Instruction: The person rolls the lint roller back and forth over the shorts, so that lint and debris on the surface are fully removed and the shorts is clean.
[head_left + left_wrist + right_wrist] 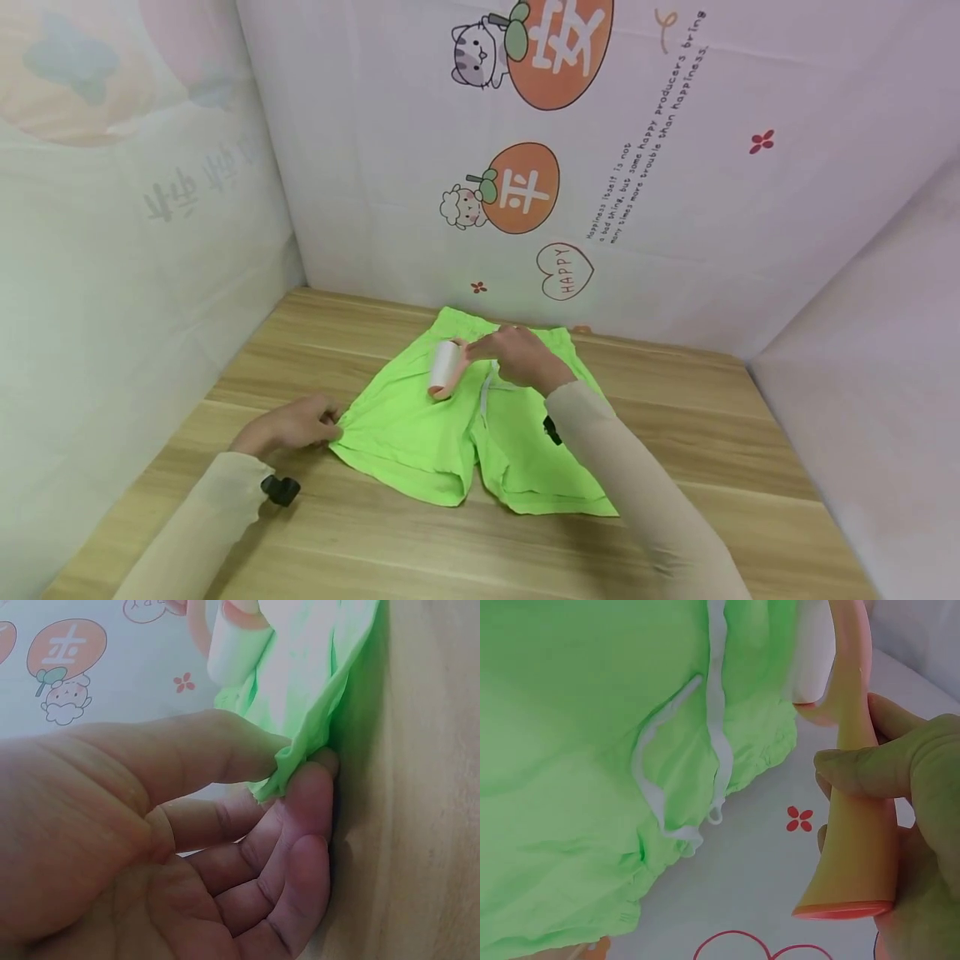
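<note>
Lime-green shorts lie spread between the two grips — the left hand pinching one lower corner between thumb and fingers, the right hand wrapped around the handle of a lint roller over the cloth, its white cylinder just to the left of that grip. Drawstring dangling on the near side of the right hand! Wooden tabletop runs under everything, and beyond both grips rises a printed backdrop. Just behind the left pinch sits a black wrist device at the cuff. Right sleeve reaches across from the near side, blocking the outer edge of one leg. Now the tricky bits: the roller is cut off at the top of both wrist views, fingers behind its handle are mostly hidden — and whether the cylinder presses the fabric, I can't tell.
</note>
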Tool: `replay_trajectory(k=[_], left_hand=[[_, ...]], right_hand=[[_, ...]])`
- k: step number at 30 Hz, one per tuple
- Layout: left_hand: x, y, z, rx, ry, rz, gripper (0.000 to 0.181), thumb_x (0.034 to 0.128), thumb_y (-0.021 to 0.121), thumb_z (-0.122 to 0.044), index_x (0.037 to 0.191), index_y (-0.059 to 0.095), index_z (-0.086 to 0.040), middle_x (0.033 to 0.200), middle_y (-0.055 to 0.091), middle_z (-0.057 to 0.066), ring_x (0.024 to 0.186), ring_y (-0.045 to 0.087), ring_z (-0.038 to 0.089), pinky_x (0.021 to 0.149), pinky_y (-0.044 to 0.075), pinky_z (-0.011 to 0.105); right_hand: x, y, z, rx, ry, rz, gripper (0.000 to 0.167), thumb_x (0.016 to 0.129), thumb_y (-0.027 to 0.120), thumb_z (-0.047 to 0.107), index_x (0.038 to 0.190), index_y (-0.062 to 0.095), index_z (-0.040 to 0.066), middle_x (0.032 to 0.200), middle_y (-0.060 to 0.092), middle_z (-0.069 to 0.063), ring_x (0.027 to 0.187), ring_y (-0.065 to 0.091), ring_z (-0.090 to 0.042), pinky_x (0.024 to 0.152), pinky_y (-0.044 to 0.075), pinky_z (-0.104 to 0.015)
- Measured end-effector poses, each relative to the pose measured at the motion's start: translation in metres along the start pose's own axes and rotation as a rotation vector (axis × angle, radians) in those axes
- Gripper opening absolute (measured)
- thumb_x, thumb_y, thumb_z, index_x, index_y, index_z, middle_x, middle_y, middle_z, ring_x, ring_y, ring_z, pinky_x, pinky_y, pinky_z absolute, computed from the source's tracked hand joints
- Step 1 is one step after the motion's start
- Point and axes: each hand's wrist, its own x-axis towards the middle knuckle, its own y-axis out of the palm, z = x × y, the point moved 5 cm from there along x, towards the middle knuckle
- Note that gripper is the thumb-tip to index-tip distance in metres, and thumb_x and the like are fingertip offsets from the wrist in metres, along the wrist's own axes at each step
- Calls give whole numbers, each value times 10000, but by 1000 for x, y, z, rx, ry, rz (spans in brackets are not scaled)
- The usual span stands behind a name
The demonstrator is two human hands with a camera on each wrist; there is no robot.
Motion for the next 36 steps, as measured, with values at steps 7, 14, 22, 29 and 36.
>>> replay_trajectory(k=[7,14,22,29,36], left_hand=[[2,2,1,-10,-19,-15,235,946,590,-26,767,465,-113,653,424,-43,588,371,127,546,330,227],[2,3,-3,49,-40,-37,250,935,583,-20,747,448,-115,662,426,-29,600,381,135,562,336,231],[1,2,-4,34,-41,-27,277,941,585,-26,727,446,-133,646,417,-36,583,365,128,548,323,231],[2,1,-2,37,-14,-2,283,957,568,-41,726,441,-143,656,428,-46,587,371,117,559,332,222],[3,1,-1,42,-19,0,297,950,567,-45,714,428,-160,643,431,-55,576,375,108,553,339,223]], right_hand=[[-24,-4,-22,18,58,-2,747,756,536,-314,1246,787,191,1297,759,9,716,672,-125,536,343,-198],[-45,-10,-38,88,38,-15,754,734,491,-349,1242,782,127,1296,757,-39,1190,734,-297,808,598,-311],[-67,-16,-60,87,86,-44,769,709,475,-319,1259,771,130,1303,755,-57,864,721,-246,723,527,-313],[-98,-18,-75,111,69,-72,769,725,427,-347,1265,762,87,1334,731,-102,1236,681,-432,1128,472,-590],[-132,-18,-90,91,109,-87,723,772,458,-334,1283,751,87,1337,730,-110,952,708,-358,628,494,-282]])
